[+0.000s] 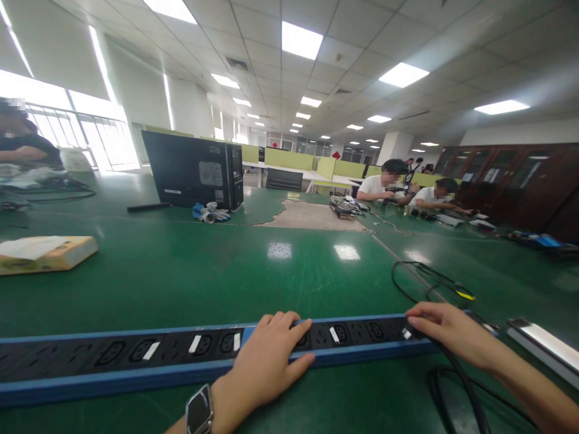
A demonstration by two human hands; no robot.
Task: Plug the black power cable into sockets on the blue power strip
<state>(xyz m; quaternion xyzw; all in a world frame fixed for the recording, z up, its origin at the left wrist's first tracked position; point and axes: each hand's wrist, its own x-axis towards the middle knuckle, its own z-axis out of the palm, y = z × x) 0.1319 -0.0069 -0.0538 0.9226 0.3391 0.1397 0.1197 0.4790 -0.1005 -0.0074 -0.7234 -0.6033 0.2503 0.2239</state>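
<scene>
A long power strip point(203, 361) with a blue frame and black sockets lies across the near part of the green table. Several of its sockets bear small white stickers. My left hand point(269, 355) rests over the strip's middle, fingers spread flat across it and thumb apart near the front edge; a watch point(199, 411) is on that wrist. Toward the right end, my right hand point(446, 331) has thumb and fingers pinched together beside a small white tag point(406, 333). What sits between those fingertips is hidden. A thick black cable point(468, 386) runs beneath this hand.
A black computer case point(194, 172) stands farther back, with gloves point(210, 212) before it. A tissue pack point(47, 253) is at left, a silver-edged flat object point(545, 346) at right. Loose black cable point(425, 271) lies behind the strip. People work at the table's far sides.
</scene>
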